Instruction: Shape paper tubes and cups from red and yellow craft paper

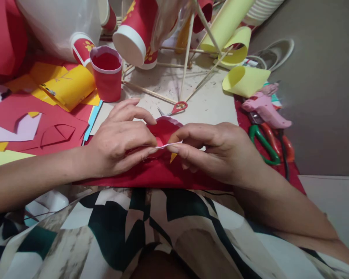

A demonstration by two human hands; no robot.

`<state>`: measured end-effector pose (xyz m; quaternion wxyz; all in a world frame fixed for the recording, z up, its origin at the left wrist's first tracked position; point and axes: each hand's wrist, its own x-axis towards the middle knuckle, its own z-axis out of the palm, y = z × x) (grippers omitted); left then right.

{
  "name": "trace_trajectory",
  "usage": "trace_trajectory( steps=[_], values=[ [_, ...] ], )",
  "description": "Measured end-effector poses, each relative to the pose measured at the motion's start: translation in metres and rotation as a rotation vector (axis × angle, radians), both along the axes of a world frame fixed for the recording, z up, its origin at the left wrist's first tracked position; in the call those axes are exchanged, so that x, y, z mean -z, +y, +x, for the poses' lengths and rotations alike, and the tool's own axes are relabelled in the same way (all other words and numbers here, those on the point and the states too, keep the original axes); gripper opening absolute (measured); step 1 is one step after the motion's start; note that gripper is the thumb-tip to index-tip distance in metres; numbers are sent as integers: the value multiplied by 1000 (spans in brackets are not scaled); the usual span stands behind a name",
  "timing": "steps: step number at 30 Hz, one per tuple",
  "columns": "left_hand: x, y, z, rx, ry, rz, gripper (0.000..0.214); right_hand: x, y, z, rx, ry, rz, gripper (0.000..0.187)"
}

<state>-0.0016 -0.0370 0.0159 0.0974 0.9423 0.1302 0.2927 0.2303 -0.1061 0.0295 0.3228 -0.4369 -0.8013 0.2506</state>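
Red paper (pixel 58 117) lies left of the standing cup (pixel 107 86), nearer the person; a curled yellow sheet (pixel 71 86) sits just beside the cup, also on its left. Left hand (pixel 125 135): on the person's side of the cup, thumb and forefinger pinching the pale rim of a red piece (pixel 164 130). Red piece: right of the cup and nearer the person, lower part hard to make out. Small scissors (pixel 178 107): right of the cup, blades partly visible. Right hand (pixel 218 149): farther right of the cup, thumb and forefinger pinching the same rim. Pink glue gun (pixel 267 110): well right of the cup.
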Motion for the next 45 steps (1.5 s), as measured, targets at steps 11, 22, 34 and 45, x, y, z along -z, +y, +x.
trace_trajectory(
  steps=[11, 22, 34, 45],
  values=[
    [0, 15, -1, 48, -53, -42, 41, 5, -3, -2, 73, 45, 87, 9],
    [-5, 26, 1, 124, 47, -17, 27, 4, -2, -1, 115, 46, 167, 11],
    [-29, 39, 11, 246, 96, -19, 23, 2, 3, 9, 157, -2, 223, 8],
    [-14, 20, 16, 158, -19, -133, 21, 3, 3, 8, 79, -102, 448, 8]
  ],
)
